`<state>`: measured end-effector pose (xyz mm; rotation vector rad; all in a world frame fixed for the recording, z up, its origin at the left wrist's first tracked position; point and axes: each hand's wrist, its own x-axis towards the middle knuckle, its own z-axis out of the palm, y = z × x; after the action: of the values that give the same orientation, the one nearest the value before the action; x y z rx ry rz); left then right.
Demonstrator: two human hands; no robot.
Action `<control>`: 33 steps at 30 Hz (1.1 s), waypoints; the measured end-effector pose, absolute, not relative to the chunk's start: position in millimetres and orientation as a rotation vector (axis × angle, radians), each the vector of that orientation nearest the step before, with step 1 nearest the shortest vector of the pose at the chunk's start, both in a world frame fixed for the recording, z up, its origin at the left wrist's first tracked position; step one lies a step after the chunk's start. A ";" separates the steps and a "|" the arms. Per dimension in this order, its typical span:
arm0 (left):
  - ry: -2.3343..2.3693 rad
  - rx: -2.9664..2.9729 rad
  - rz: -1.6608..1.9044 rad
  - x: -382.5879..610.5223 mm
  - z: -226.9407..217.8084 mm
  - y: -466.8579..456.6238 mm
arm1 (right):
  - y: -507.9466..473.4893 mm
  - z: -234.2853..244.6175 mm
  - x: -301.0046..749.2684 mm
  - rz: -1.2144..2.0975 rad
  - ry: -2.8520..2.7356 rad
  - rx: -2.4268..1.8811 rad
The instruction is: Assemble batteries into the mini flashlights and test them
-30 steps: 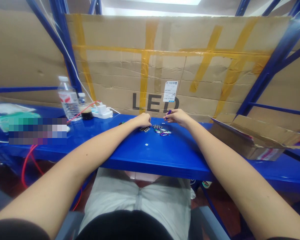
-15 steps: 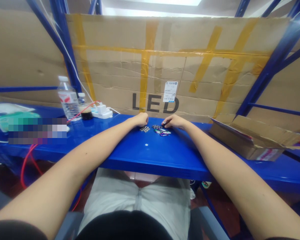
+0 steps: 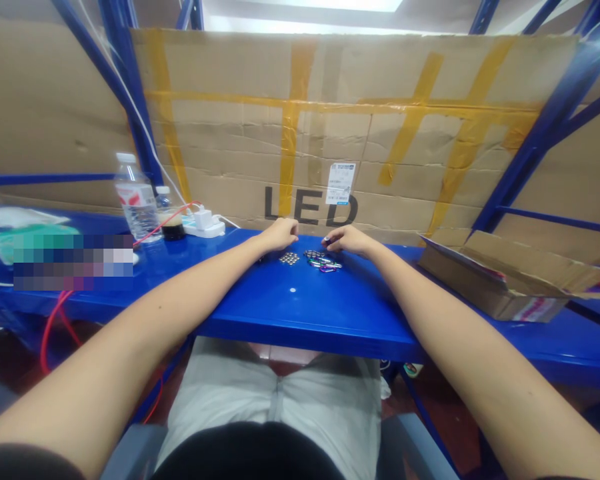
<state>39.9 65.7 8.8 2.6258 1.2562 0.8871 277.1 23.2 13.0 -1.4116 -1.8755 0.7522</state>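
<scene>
Both my arms reach far across a blue metal table [image 3: 290, 313]. My left hand [image 3: 281, 233] rests curled at the table's back, just behind a small cluster of metal rings [image 3: 289, 258]. My right hand [image 3: 344, 239] is curled too, its fingertips pinched on a small purple piece I cannot make out, right behind a little heap of coloured carabiner clips [image 3: 324, 261]. A tiny white dot [image 3: 293, 290] lies on the table nearer to me.
A taped cardboard sheet marked LED [image 3: 330, 133] walls off the back. A water bottle [image 3: 135, 199], a small dark bottle [image 3: 170, 217] and a white power strip [image 3: 203, 222] with red cable stand at left. An open cardboard box [image 3: 510, 273] lies at right.
My right hand came down from a raised hold of a purple piece to the clip heap. My left hand drew back off the ring cluster, uncovering it.
</scene>
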 end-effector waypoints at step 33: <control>0.795 2.425 1.376 62.4 24.1 24.8 | 11.2 25.2 255.3 0.830 -1.984 -1.003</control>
<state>62.4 24.8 24.1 2.4250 0.7951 1.3765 255.3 11.2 25.2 -1.0026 -1.9836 0.8303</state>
